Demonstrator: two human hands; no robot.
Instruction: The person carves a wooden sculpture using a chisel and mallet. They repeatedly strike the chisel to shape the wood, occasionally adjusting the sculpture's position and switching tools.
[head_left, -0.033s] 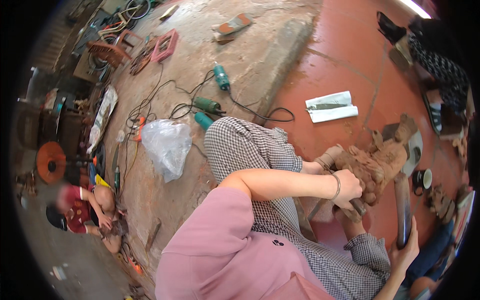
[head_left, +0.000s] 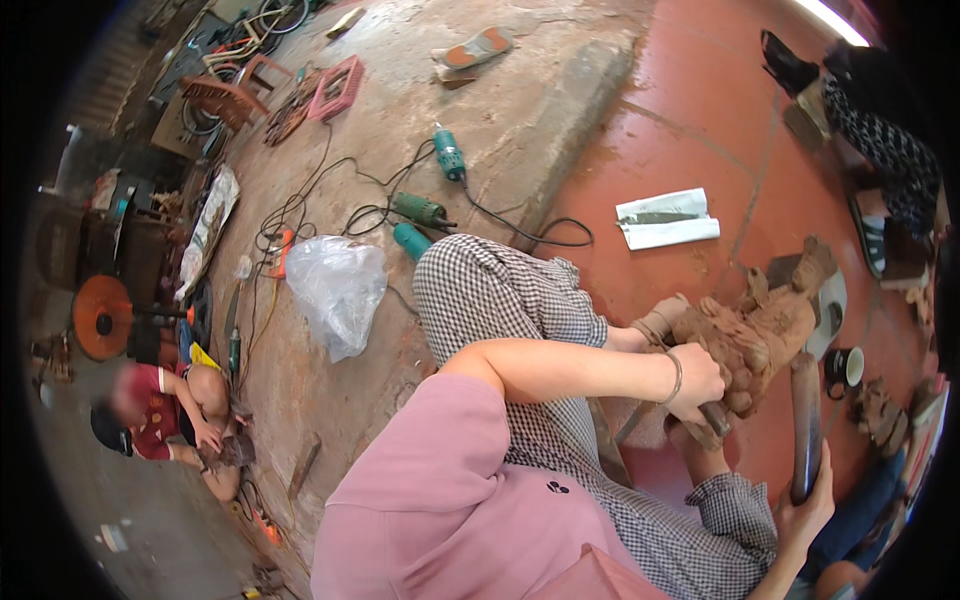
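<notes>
A brown carved wooden figure lies in front of me at the right, with rounded lumps at its near end. My left hand, wearing a bracelet on its wrist, is closed against this near end. From under its fingers sticks the dark handle of a chisel; the blade is hidden. My right hand grips the lower end of a long round wooden mallet, dark below and brown on top. The mallet stands upright beside the carving, apart from the chisel. My bare foot is beside the carving.
Green power tools and tangled cords lie on the raised concrete slab, near a clear plastic bag. A white paper with a dark strip lies on red tiles. A black cup stands right. Another person crouches far left.
</notes>
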